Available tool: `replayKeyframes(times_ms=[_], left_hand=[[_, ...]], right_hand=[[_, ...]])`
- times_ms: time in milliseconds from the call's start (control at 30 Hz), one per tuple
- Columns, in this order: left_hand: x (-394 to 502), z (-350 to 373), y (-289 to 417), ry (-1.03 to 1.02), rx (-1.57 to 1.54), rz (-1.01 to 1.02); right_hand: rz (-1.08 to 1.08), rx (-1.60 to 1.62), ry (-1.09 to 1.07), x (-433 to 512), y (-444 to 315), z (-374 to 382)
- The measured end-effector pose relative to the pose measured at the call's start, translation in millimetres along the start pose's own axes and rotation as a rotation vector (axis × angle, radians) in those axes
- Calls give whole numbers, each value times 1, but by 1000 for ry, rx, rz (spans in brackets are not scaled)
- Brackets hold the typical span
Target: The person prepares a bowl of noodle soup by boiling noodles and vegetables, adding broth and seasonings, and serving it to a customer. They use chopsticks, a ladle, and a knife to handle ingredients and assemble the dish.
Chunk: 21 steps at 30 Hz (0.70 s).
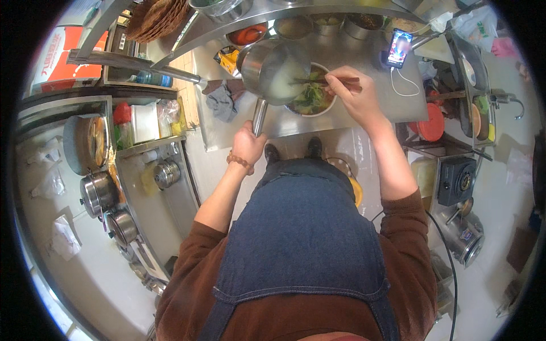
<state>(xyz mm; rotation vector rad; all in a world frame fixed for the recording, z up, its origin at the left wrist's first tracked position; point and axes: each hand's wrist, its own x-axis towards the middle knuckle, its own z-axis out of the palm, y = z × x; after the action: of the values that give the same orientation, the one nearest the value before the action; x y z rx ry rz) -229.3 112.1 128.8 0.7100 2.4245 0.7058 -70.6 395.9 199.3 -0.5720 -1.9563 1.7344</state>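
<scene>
My left hand (248,145) is closed around the handle of a steel saucepan (258,64), which is tilted beside and partly over a white-rimmed bowl (313,114). Pale, cloudy content shows inside the pan. Leafy greens (313,97) lie in the bowl. Dark chopsticks (347,81) are pinched in my right hand (352,91) above the bowl's right side, their tips reaching towards the pan's mouth. Both stand over a steel worktable (362,117). The pan hides the bowl's left part.
A grey cloth (222,102) and a yellow packet (228,59) are left of the pan. A phone (400,48) with a white cable stands at the right. Several containers, one with red content (246,35), line the back beneath a steel shelf (239,23). A portable stove (457,181) is further right.
</scene>
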Motion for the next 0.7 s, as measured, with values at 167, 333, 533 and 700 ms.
replayKeyframes(times_ms=[167,333,533,700], left_hand=[[2,2,-2,12,58,-5],[2,-1,-7,39,-21,11],[2,-4,-12,1,-234,-136],[-6,-8,-10,-38,-373,-182]], right_hand=[[-17,-102,-54,-25,-27,-26],[-6,-161,19,-43,-36,-43],[-39,-120,108,-60,-14,-42],[-205,-146,73,-64,7,-28]])
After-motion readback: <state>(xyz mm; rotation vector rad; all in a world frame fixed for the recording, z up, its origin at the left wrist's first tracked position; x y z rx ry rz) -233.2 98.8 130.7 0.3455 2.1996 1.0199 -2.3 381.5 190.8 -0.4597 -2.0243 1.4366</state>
